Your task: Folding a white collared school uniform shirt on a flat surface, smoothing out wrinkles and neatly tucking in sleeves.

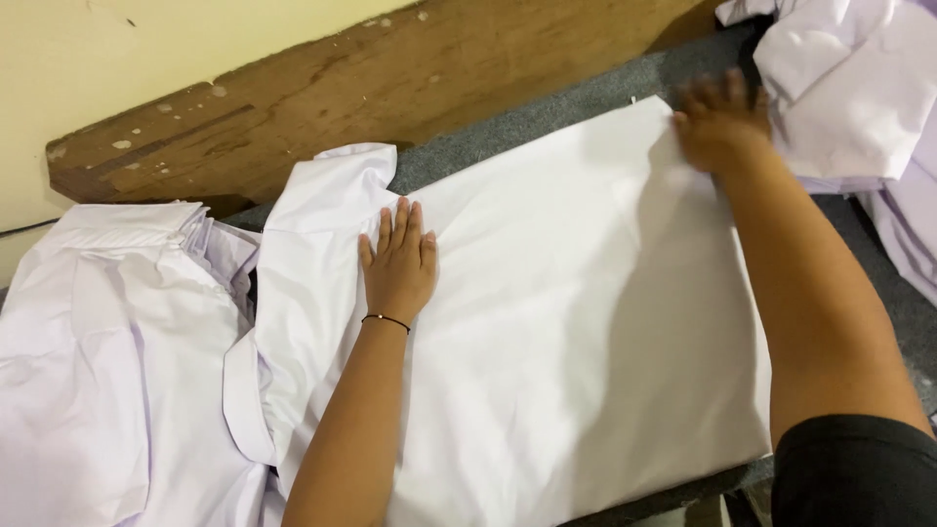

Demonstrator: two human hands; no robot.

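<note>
- Where the wooden board (390, 88) meets the cream wall (117, 49), a heap of white shirts (107, 361) lies at far left, collars showing, rumpled.
- Just beside the heap, a white garment (586, 322) is spread flat on the grey felt table (547, 107); its collar end (337, 181) is turned up at the left.
- Left hand (398, 263): flat, palm down, fingers close together, pressing the garment near the collar; thin black band on the wrist. It grips nothing.
- Right hand (720, 122): blurred, fingers spread, resting on the garment's far right corner; whether it pinches cloth, cannot tell.
- More white cloth (859, 88) is piled at far right, touching that corner.
</note>
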